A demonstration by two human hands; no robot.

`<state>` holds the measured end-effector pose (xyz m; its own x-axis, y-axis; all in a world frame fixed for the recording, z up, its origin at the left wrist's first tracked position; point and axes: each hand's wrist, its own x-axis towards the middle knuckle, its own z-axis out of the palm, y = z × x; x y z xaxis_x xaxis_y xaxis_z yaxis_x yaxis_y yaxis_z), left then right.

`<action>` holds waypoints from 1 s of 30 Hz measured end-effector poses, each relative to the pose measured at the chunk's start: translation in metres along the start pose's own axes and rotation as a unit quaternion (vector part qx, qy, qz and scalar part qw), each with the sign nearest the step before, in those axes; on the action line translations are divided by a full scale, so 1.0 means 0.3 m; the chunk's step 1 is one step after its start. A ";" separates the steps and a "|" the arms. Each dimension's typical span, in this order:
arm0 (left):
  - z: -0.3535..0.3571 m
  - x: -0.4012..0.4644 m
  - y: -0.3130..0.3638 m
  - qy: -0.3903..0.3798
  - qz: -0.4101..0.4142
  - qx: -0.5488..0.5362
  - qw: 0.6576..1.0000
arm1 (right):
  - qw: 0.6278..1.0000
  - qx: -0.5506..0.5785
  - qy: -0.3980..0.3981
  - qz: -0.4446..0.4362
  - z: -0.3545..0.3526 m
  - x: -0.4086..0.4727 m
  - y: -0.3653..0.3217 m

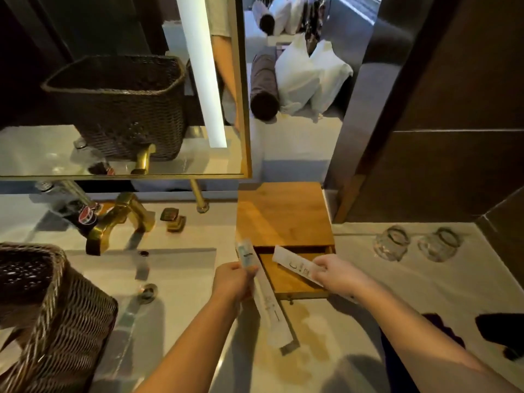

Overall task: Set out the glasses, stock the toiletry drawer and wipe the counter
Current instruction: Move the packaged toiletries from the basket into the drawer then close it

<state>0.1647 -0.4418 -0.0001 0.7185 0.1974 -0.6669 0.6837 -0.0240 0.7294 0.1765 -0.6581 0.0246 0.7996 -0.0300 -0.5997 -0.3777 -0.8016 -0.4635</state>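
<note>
Open drawer (pixel 295 276) jutting from wooden box (pixel 283 217) at counter's (pixel 411 282) back edge — two glasses (pixel 392 243) toward right corner, wicker basket (pixel 45 307) crowding left edge, brass tap (pixel 119 219) behind; bare stretch between drawer and glasses.

The print on both white packets (pixel 297 265) is too blurred to read; the wicker basket (pixel 42 307) runs off the left edge, and the drawer's (pixel 286 282) inside stays mostly hidden
</note>
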 end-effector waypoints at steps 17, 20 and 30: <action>-0.012 0.015 -0.028 0.040 -0.015 -0.070 0.997 | 0.978 -0.165 -0.031 -0.127 0.101 0.214 0.006; -0.020 0.015 -0.049 0.044 -0.022 -0.088 0.995 | 0.960 -0.228 -0.018 -0.161 0.156 0.262 -0.049; -0.067 0.003 -0.072 0.054 -0.031 -0.149 0.987 | 0.962 -0.171 0.033 -0.209 0.202 0.145 0.054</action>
<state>0.1481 -0.4213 -0.0135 0.6477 0.2927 -0.7034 0.6467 0.2770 0.7107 0.1770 -0.6363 -0.0485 0.8805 0.3094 -0.3592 0.1507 -0.9010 -0.4068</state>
